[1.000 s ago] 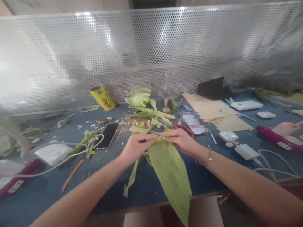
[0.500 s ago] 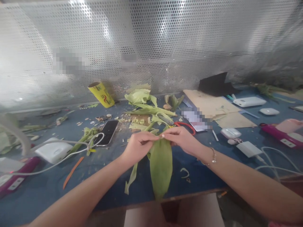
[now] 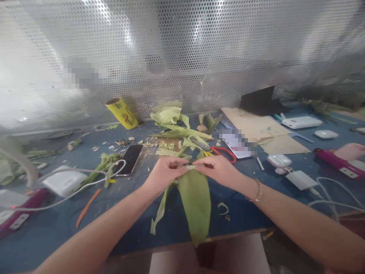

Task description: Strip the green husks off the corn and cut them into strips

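Observation:
A broad green corn husk leaf (image 3: pixel 196 205) hangs from my fingers, its pointed end down at the table's front edge. My left hand (image 3: pixel 164 173) pinches the upper left of its top end. Opposite, my right hand (image 3: pixel 221 171) pinches the upper right. Pale material shows between the fingertips. Just beyond my right hand lie scissors with red handles (image 3: pixel 225 152), their blades among husk pieces. A narrow husk strip (image 3: pixel 161 213) trails below my left hand. Farther back sits a heap of pale green husks (image 3: pixel 171 116).
A phone (image 3: pixel 129 160) and a white charger (image 3: pixel 65 180) with a looping cable lie left. A yellow tube (image 3: pixel 122 114) leans near the perforated metal panel (image 3: pixel 182 45). On the right are cardboard sheets (image 3: pixel 259 129), an earphone case (image 3: pixel 278 160), an adapter (image 3: pixel 302 182) and a purple power strip (image 3: pixel 339 163).
My hands have moved slightly apart, and the leaf's top end is spread wider between them. The leaf looks broader, its tip shifted a little right and down.

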Motion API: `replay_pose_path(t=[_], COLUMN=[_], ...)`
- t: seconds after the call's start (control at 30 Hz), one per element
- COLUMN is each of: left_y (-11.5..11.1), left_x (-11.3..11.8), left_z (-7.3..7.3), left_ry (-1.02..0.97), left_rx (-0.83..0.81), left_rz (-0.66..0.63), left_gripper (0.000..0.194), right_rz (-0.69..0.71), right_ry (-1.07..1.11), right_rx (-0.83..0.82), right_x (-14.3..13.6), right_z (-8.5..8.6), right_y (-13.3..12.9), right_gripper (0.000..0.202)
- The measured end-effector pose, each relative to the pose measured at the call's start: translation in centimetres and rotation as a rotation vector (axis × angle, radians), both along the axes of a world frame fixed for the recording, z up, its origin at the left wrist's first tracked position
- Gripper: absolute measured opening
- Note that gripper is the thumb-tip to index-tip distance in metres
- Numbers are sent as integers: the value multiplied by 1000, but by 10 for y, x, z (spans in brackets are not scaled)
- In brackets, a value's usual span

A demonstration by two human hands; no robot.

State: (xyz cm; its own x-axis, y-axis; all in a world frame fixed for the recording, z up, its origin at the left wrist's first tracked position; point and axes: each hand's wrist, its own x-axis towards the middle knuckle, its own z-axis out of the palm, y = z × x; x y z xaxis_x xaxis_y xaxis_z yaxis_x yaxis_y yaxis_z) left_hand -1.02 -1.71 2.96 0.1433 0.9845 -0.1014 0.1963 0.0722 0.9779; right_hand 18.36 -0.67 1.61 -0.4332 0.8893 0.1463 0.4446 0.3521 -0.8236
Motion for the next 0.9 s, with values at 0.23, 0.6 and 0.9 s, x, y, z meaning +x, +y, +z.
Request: replay_pose_path(t=[0.23, 0.6, 0.9], left_y=[-2, -3, 3], left_x=[-1, 0, -4], left_z=[3, 6, 10], left_ry=[158, -319, -295], left_rx=[99, -127, -355], left_rz=[-54, -56, -113], left_gripper=[18, 36, 27], right_rz=[21, -25, -37], right_ry=[-1, 72, 77], right_rx=[51, 4, 25], right_x=[0, 2, 2], right_z=[2, 0, -2], right_y=[-1, -1, -5], right_gripper=[23, 29, 29])
